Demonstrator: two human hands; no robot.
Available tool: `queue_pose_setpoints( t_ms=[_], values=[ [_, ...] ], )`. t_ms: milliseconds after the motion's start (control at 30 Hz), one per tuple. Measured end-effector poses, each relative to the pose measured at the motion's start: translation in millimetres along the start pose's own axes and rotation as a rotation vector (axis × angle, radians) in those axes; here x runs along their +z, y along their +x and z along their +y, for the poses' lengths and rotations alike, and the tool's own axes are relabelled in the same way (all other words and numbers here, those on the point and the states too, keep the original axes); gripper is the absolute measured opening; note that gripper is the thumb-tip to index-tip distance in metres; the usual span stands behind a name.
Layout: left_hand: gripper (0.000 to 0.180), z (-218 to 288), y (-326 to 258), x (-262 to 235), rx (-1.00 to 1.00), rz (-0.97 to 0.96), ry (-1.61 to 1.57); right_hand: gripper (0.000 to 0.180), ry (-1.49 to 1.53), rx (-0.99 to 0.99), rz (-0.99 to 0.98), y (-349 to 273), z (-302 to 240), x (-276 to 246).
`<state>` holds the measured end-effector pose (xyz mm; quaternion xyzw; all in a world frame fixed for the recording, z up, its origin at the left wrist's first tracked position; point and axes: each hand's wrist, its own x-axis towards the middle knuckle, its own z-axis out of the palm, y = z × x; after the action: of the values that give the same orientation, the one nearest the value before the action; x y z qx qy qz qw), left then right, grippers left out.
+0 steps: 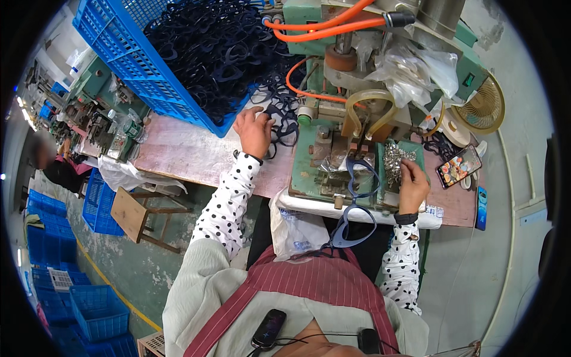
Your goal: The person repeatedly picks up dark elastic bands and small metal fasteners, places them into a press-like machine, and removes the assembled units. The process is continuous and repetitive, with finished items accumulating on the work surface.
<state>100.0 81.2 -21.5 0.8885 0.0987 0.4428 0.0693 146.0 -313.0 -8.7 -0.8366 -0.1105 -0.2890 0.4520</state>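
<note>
My left hand is at the edge of a loose spread of navy eyeglass frames on the table. Its fingers are curled, with a frame against the fingertips and thumb. At a heap of small silver metal parts, my right hand has thumb and fingers pinched together; whatever is between them is too small to name. Between my hands stands a green bench machine. A blue eyeglass frame hangs from its working point, one rim below the other, down toward my apron.
A blue crate heaped with dark frames stands left of the machine. Orange air hoses cross above. A phone and a fan are at the right. Left lie bottles, a wooden stool and stacked blue crates.
</note>
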Motion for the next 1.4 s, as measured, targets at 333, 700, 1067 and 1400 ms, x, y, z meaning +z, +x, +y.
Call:
queue_pose_setpoints(
  t_ms=[333, 700, 1067, 1400],
  values=[
    [0.018, 12.5, 6.8, -35.6, -0.525, -0.064, -1.186, 0.009, 0.277, 0.007, -0.067, 5.8, -69.3, -2.0],
    [0.015, 137.2, 30.4, -133.4, -0.027, 0.044, -1.0, 0.014, 0.559, 0.107, -0.275, 1.0, -114.6, 4.7],
    [0.016, 151.0, 50.1, -136.8, -0.25, -0.086, -1.198, 0.043, 0.685, 0.299, -0.294, 2.9, -139.8, 24.1],
    [0.018, 146.7, 58.7, -135.9, -0.316, -0.148, -1.266, 0.05, 0.624, 0.343, -0.33, 5.4, -138.0, 22.2]
  ],
)
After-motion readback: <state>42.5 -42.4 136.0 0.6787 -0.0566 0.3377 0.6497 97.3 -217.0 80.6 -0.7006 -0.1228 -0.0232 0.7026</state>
